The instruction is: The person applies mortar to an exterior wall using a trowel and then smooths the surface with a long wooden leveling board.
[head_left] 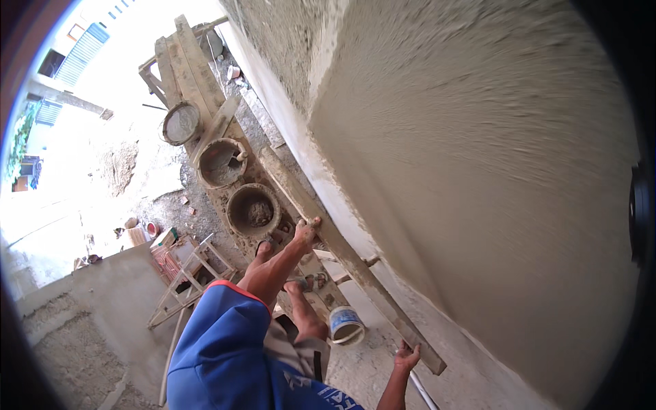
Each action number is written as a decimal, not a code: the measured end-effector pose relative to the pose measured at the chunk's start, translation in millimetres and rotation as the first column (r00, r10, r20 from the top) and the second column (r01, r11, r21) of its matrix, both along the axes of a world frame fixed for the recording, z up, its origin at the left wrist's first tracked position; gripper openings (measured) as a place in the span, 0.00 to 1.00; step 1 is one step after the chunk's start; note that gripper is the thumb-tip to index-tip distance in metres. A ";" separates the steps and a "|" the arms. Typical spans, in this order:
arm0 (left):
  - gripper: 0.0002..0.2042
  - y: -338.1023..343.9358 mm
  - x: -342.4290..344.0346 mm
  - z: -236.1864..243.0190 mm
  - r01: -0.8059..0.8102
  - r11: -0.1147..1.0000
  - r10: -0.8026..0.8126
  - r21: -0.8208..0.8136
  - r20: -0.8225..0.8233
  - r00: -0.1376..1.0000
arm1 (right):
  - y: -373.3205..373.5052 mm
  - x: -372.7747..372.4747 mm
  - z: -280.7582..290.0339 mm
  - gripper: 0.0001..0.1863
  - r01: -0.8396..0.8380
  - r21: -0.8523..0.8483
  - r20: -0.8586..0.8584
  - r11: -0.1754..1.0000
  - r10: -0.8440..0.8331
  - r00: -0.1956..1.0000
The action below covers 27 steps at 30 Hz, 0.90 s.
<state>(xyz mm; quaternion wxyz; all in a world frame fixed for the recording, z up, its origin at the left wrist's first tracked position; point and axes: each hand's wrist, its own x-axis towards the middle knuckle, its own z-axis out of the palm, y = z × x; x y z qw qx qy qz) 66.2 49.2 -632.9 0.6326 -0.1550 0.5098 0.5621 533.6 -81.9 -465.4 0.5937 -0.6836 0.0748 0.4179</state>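
A long, mortar-coated wooden straightedge runs slantwise beside the freshly plastered wall. My left hand is closed on its edge around the middle. Close to the near end, my right hand grips the same edge. Whether the board touches the plaster I cannot tell. Left of the board stand a tub with a lump of mortar at its bottom and a bucket with a tool lying in it.
My sandalled feet stand on scaffold planks. Farther along is a bucket of greyish liquid. A blue and white pail stands near my legs. To the left lie a wooden frame and rubble ground below.
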 end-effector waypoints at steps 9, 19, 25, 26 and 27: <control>0.25 79.1 -28.1 -297.1 0.070 0.995 -0.077 -0.068 -0.107 0.991 | 45.3 -7.4 -332.6 0.22 -0.037 -0.056 -0.160 0.998 0.028 0.987; 0.23 181.1 -72.2 -511.8 0.164 0.986 -0.164 -0.023 -0.003 0.986 | 128.1 -62.4 -562.6 0.22 0.078 0.029 -0.237 0.997 -0.069 0.969; 0.25 222.4 -83.0 -537.3 0.146 0.988 -0.143 0.041 -0.067 0.987 | 164.8 -56.2 -621.4 0.23 0.158 0.067 -0.332 0.985 -0.127 0.935; 0.26 223.0 -78.6 -532.1 0.133 0.989 -0.133 0.057 -0.014 0.991 | 168.5 -56.2 -619.0 0.23 0.160 0.049 -0.328 0.986 -0.135 0.935; 0.29 218.7 -63.8 -524.5 0.091 0.995 -0.082 0.043 -0.178 0.981 | 165.7 -60.1 -615.3 0.23 0.158 0.058 -0.270 0.986 -0.137 0.953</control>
